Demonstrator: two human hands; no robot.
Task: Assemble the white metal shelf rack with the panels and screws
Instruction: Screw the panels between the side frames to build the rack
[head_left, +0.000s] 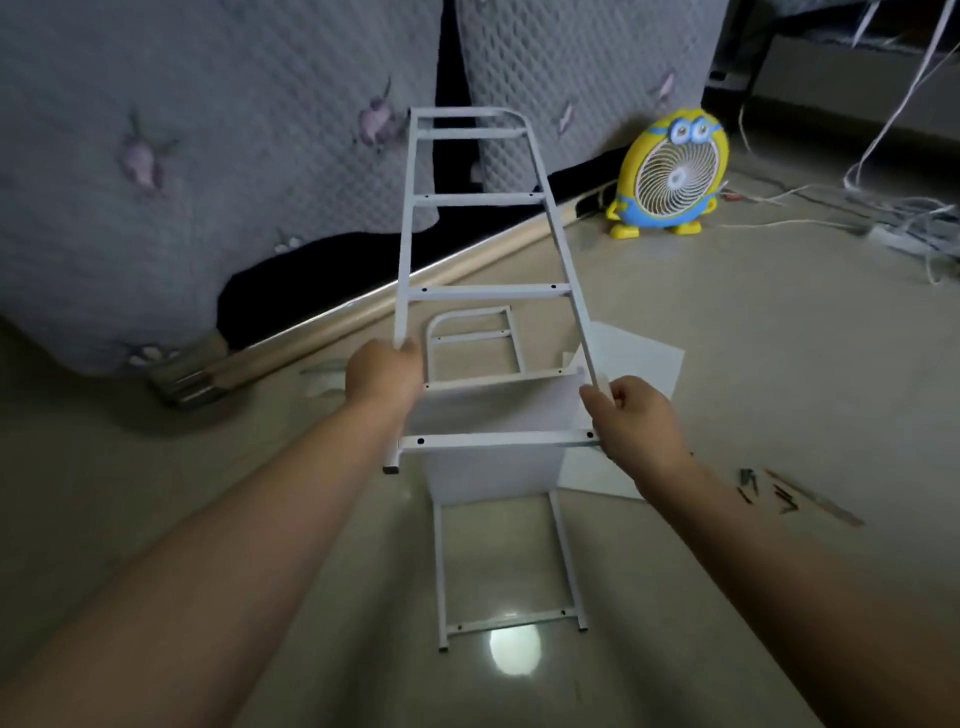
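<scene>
The side frame (483, 291) held in the fingers (602, 410) is metal tube under smooth, matt white paint. Below them the floor (363, 597) is glossy tile, mirroring a lamp. Beyond the fingers the bedcover (208, 156) is quilted cloth. The fan (670, 176), off to their right, is shiny plastic.

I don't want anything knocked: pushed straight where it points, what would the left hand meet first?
Likely the curved end of the floor frame, just beyond the left hand gripping the held frame; depth unclear, it may pass above.
</scene>
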